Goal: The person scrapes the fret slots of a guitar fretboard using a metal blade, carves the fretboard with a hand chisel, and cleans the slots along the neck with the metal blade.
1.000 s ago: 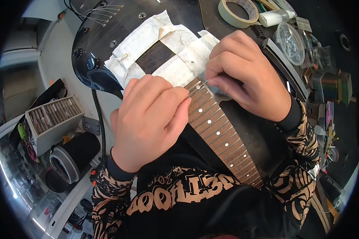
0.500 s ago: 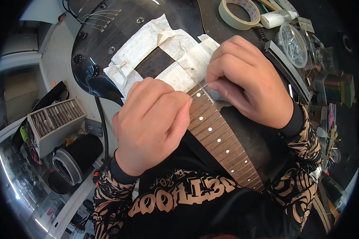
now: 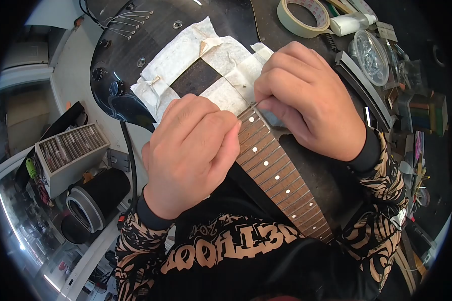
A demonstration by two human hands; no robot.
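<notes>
An electric guitar lies with its dark body (image 3: 158, 37) at the top and its fretboard (image 3: 273, 161), brown with white dot inlays, running down to the right. White masking tape (image 3: 221, 98) covers the body around the fretboard's end, framing a bare dark square. At the left edge of that end is my left hand (image 3: 193, 145), closed, its fingertips mostly hidden. My right hand (image 3: 311, 95) pinches at the opposite edge. Between them a thin wire-like strip (image 3: 247, 110), which looks like fret wire, crosses the fretboard beside the tape.
A tape roll (image 3: 304, 17), a white bottle (image 3: 351, 23) and a clear tub of small parts (image 3: 371, 56) stand at the upper right. A long metal bar (image 3: 364, 90) lies beside my right wrist. Left are a box of slotted pieces (image 3: 73, 155) and a black cylinder (image 3: 98, 198).
My right hand has shifted slightly left and up, closer to my left hand. The left hand stays almost in place. Both remain closed at the fretboard's end.
</notes>
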